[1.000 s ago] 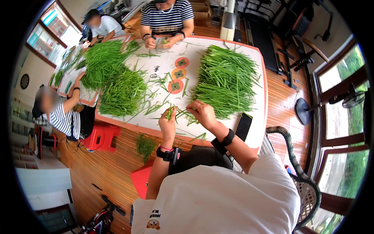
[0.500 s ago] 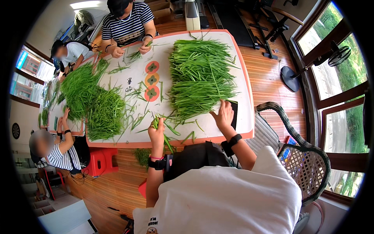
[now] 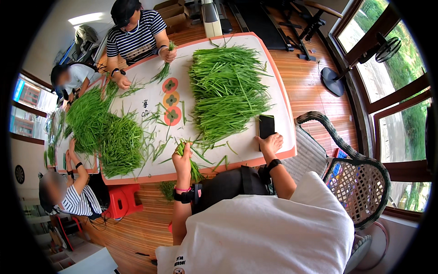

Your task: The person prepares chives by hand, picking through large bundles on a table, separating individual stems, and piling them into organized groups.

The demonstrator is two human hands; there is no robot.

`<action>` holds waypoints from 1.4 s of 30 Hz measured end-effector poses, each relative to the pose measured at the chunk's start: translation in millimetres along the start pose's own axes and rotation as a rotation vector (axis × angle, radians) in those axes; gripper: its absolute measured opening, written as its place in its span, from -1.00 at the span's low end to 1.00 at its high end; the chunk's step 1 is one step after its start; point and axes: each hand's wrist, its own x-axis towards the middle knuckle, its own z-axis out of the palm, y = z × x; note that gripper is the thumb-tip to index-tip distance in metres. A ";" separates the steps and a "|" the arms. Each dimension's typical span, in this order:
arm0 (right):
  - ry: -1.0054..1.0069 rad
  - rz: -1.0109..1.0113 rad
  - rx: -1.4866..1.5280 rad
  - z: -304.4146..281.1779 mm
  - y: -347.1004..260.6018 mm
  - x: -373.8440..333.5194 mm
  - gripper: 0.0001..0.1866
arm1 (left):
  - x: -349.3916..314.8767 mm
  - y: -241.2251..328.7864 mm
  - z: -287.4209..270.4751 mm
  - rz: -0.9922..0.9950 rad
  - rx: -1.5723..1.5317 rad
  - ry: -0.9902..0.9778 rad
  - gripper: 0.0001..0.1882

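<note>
My left hand is closed around a small bunch of green chives at the table's near edge; its stalks hang down past my fingers. My right hand is on the lower end of a black phone, thumb at one side and fingers at the other. The phone lies flat near the table's right edge. Just beyond my hands, a large heap of long chives is laid out across the white tabletop. Loose stalks are scattered left of my left hand.
More chive piles cover the table's left part. Across the table, a person in a striped shirt holds a bunch upright; two others work at the left. A red stool, a lattice-backed chair and a fan stand around.
My right hand has come down from beside the big chive heap onto the phone. My left hand keeps its bunch. The person opposite has lifted a bunch upright.
</note>
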 end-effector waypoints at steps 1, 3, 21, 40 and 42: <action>0.000 0.000 0.009 -0.6 -0.3 -0.5 -0.12 | 0.2 -0.2 -1.1 0.000 0.001 0.004 -0.78; 0.003 -0.002 0.024 -3.0 0.0 1.3 -0.14 | -1.0 0.2 -1.6 -0.009 -0.004 0.012 -0.78; -0.020 -1.255 0.094 22.9 -42.1 -21.8 -0.60 | 10.9 -4.3 -23.4 -0.043 -0.012 0.200 -0.73; -0.003 -1.481 -0.118 55.1 -100.3 -20.8 -0.91 | 2.9 5.0 -16.9 0.021 -0.068 0.197 -0.72; -0.040 -1.471 0.081 52.8 -101.1 -18.8 -0.95 | 5.1 0.7 -20.8 0.063 -0.172 0.179 -0.74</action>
